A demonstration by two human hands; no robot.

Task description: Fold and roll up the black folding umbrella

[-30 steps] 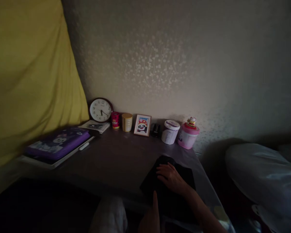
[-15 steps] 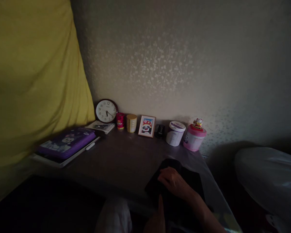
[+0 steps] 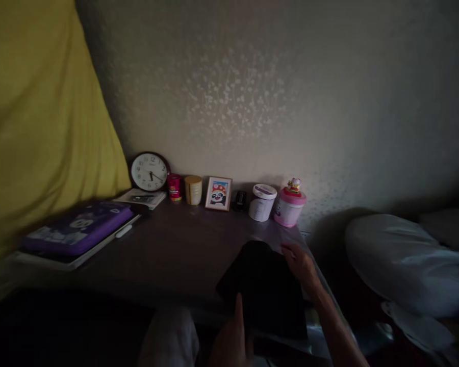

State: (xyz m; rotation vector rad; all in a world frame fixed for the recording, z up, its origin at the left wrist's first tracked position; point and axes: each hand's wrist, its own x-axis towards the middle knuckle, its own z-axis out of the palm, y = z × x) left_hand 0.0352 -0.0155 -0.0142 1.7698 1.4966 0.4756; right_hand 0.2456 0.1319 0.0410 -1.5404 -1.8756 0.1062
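Right hand (image 3: 301, 264), black cloth (image 3: 270, 293) leftward, alongside

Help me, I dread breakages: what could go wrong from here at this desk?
The cat figurine perches on the pink tub, near the right edge of the desk; a bump from the right hand might topple it. The black fabric item seems to reach the front edge by the left hand, so it could slide off.

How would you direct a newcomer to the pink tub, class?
Find the table against the patterned wall. Follow its back edge to the right end. The pink tub there, unlike the white tub beside it, has a small figurine on top.
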